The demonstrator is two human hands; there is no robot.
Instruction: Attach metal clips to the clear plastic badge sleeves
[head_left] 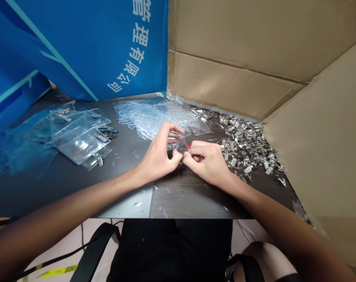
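Note:
Over the middle of the table, my left hand is closed on a clear plastic badge sleeve, which bends between its thumb and fingers. My right hand pinches the same sleeve at its near right edge, its fingers curled. Whether a clip is also in that pinch cannot be seen. A small red spot shows beside the right fingertips; what it belongs to is unclear. Behind both hands lies a spread pile of clear sleeves. Close to my right hand is a heap of metal badge clips.
Sleeves with metal clips attached are stacked on the left of the dark table. Small clear plastic bits are scattered near the front edge. A blue printed panel and cardboard walls close off the back and right.

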